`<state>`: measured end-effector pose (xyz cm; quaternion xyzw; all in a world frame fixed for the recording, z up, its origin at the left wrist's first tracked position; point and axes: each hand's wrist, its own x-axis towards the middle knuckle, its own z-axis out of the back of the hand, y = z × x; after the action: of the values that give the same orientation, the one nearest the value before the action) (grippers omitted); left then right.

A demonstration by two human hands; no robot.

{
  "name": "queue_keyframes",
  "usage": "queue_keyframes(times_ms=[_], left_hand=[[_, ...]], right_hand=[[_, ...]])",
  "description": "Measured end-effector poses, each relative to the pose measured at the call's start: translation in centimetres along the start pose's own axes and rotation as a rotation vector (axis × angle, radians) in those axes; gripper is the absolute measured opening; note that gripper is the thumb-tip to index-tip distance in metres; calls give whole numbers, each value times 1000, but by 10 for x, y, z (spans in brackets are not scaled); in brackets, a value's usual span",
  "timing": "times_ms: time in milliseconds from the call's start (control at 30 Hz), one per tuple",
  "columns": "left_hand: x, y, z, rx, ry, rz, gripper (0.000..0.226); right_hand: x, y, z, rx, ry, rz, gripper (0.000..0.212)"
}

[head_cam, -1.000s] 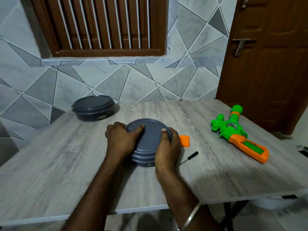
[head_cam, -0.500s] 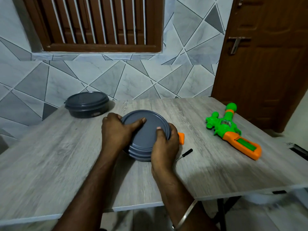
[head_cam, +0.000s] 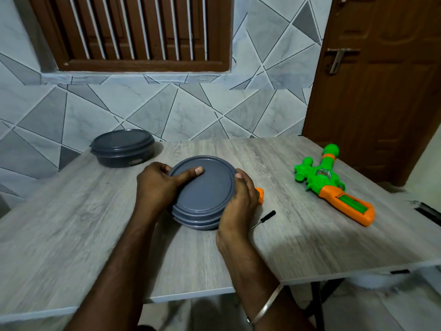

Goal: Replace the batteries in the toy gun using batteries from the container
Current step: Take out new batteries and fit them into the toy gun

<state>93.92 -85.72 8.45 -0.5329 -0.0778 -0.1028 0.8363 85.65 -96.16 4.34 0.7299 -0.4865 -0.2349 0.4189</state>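
Note:
A round grey container with its lid [head_cam: 204,192] on sits at the middle of the table. My left hand [head_cam: 160,185] grips its left rim, thumb lying across the lid. My right hand [head_cam: 241,201] clasps its right rim. The green and orange toy gun [head_cam: 331,185] lies flat at the right, its battery bay in the orange handle uncovered and facing up. An orange cover piece [head_cam: 260,195] pokes out from behind my right hand. A small black-handled screwdriver [head_cam: 265,218] lies just right of my right wrist. No batteries are visible.
A second closed grey container [head_cam: 123,148] stands at the far left of the wooden table [head_cam: 71,223], by the tiled wall. A brown door [head_cam: 381,87] is behind the table's right corner. The table's front edge is close to my forearms.
Both hands stay clamped on the near container. My right thumb has slid off the lid top toward the rim. The view has drifted slightly.

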Motion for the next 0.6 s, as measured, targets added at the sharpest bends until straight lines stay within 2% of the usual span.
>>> queue_keyframes(times_ms=[100, 167, 267, 300, 367, 467, 600], left_hand=[[7, 3, 1, 46, 72, 10, 83], [12, 3, -3, 78, 115, 37, 93], [13, 3, -16, 171, 38, 57, 124], [11, 2, -20, 182, -4, 40, 128], [9, 1, -24, 178, -65, -4, 126], [4, -4, -24, 152, -117, -50, 116], [-1, -7, -21, 64, -91, -18, 107]], right_hand=[[-1, -3, -2, -18, -24, -10, 25], [-4, -4, -3, -11, -7, -14, 25], [-9, -2, -6, 14, 38, -1, 28], [-10, 0, -7, 10, 41, 17, 28], [-9, 1, -7, 1, 24, 43, 30], [-9, 1, -6, -34, 12, 26, 44], [-14, 11, -4, -74, -14, 24, 47]])
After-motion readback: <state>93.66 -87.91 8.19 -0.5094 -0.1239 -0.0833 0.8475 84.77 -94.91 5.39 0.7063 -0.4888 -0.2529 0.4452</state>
